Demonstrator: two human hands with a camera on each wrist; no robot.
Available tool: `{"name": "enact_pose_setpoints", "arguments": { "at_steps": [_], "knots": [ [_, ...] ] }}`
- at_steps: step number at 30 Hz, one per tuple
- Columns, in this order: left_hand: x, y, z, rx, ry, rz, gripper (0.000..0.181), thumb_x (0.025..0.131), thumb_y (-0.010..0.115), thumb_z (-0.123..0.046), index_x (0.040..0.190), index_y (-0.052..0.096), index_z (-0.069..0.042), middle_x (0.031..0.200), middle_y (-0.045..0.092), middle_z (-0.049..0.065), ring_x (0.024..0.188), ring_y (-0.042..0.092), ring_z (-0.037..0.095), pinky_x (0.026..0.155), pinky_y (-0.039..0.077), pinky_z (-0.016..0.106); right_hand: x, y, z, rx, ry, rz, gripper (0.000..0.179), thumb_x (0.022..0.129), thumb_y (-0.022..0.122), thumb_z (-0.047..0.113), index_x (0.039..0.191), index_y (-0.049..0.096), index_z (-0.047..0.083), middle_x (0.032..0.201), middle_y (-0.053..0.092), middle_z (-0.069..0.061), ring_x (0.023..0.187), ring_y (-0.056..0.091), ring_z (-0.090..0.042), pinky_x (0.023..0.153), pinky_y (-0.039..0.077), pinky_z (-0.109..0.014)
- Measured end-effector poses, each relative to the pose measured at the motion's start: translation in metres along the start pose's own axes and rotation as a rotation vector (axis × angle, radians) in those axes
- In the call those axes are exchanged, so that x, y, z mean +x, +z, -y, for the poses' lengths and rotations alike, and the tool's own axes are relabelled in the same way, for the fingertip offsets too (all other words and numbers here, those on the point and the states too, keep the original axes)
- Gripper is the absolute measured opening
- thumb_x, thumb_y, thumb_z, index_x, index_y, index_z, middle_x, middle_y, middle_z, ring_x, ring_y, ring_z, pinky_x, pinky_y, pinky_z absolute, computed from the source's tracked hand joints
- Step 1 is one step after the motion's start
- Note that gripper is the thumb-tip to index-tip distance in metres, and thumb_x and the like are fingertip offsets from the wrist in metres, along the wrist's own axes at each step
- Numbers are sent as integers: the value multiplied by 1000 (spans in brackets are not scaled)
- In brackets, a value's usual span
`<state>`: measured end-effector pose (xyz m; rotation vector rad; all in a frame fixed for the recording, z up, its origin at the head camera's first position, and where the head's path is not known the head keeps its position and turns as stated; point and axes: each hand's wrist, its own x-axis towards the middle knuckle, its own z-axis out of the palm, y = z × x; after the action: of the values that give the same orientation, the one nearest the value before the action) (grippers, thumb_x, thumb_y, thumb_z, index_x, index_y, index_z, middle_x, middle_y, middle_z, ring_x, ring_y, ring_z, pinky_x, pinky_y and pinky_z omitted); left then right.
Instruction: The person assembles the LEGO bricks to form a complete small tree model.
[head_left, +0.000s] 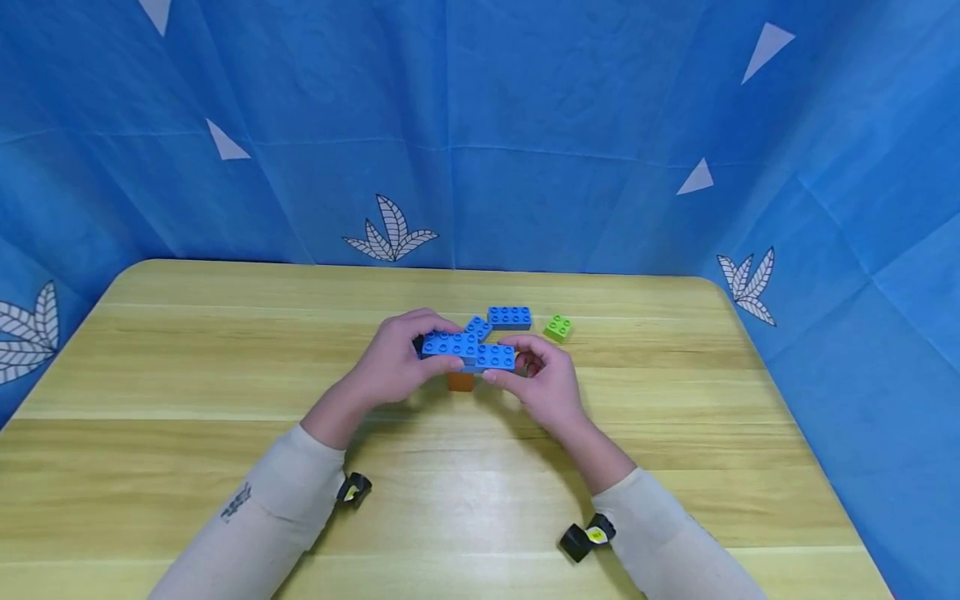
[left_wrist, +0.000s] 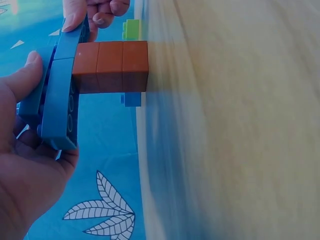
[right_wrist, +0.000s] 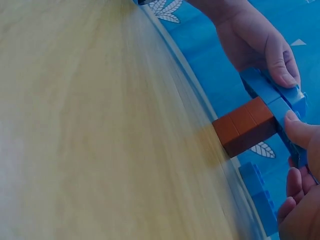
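Far L: surface runs wide to its L edge, lots of room that way. Next, L hand: grasping L end of upper blue brick, thumb on near side, fingers partly hidden. That brick sits on L part of lower blue row, long axis L–R, approx. parallel w/ back edge. Centre: orange stack, 3 bricks high, upright on surface under row's middle. Key relation, my read: row spans both hands & overhangs stack each side; upper brick nearer L hand, bare-studded end nearer R hand, so uneven pressure could prob. tip it. Just behind row: small blue brick, angled; R of it, longer blue brick, also L–R. R hand: pinching row's R end, thumb in front. Behind R hand, apart: green brick; beyond, room to R edge, less at back.
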<state>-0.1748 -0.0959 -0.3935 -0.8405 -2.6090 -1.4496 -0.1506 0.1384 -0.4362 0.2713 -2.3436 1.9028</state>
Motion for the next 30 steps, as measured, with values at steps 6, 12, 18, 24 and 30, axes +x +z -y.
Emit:
{"name": "enact_pose_setpoints", "arguments": {
  "at_steps": [6,12,18,24,30],
  "knots": [
    [1,3,0,22,-14,-21,32,84,83,-20,113,74,-9,103,66,-2,89,57,18,76,48,35,1,-1,2,-25,-5,-7,36,75,89,9,108,74,7,80,57,-11,68,47,-24,54,35,-24],
    [0,6,-1,45,15,-47,33,83,85,-19,113,74,-10,100,66,-2,86,56,17,73,47,34,1,-3,3,-50,-1,-4,37,75,90,12,108,74,7,80,57,-10,68,47,-25,53,34,-24],
    [-1,5,2,27,30,-50,34,83,85,-19,113,74,-11,101,66,-4,87,56,16,74,47,34,2,-4,3,-63,-2,4,37,75,90,14,108,74,7,82,58,-11,70,48,-26,54,35,-24],
    [-2,2,5,-3,4,-33,33,84,83,-19,114,73,-10,103,66,-3,91,57,17,78,48,35,2,-3,4,-54,13,15,37,74,90,12,108,75,9,84,59,-9,73,51,-26,55,38,-24],
    [-1,0,7,2,13,-20,32,85,83,-19,114,73,-9,104,66,-2,90,57,17,76,48,35,3,-3,5,-43,14,2,38,73,90,6,107,75,6,83,60,-9,72,51,-24,54,37,-23]
  ]
}}
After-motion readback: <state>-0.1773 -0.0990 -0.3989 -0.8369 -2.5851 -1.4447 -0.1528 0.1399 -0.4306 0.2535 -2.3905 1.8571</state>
